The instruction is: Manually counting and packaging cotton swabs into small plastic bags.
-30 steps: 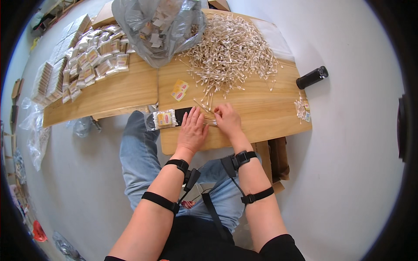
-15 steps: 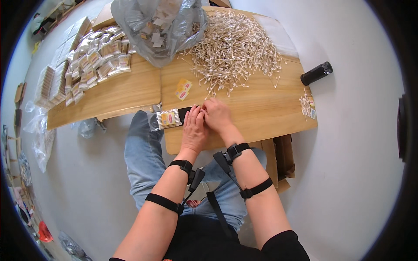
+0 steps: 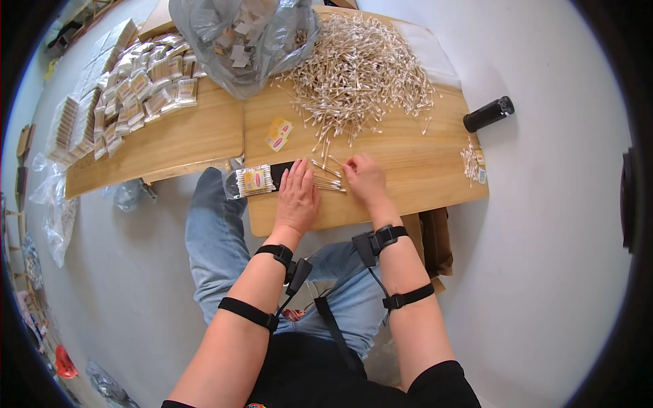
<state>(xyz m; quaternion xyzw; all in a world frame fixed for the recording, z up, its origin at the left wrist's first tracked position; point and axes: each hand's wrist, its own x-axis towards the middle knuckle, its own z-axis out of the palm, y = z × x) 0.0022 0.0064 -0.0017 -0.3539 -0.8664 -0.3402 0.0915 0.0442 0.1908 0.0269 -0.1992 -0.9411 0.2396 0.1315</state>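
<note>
My left hand [image 3: 298,197] lies flat, fingers stretched out, over a black strip [image 3: 279,173] and the ends of several loose cotton swabs [image 3: 329,183]. To its left, at the table's near edge, sits a clear pack of cotton swabs [image 3: 254,180] with a yellow and white label; its bag end hangs past the edge. My right hand [image 3: 366,180] is just right of the loose swabs, fingertips pinched at the end of a single cotton swab [image 3: 335,160]. Its thumb is partly hidden. Beyond both hands spreads a big pile of cotton swabs [image 3: 360,75].
Yellow and white cards [image 3: 279,134] lie beyond my left hand. A grey plastic bag [image 3: 238,61] of paper scraps stands at the back. Filled packs [image 3: 146,88] are heaped at far left. A black cylinder [image 3: 488,114] and a small swab bunch [image 3: 469,162] are at right.
My hands have come apart: the right has moved rightward, and loose swabs now show between them. The left stays over the black strip. The whole view has shifted slightly.
</note>
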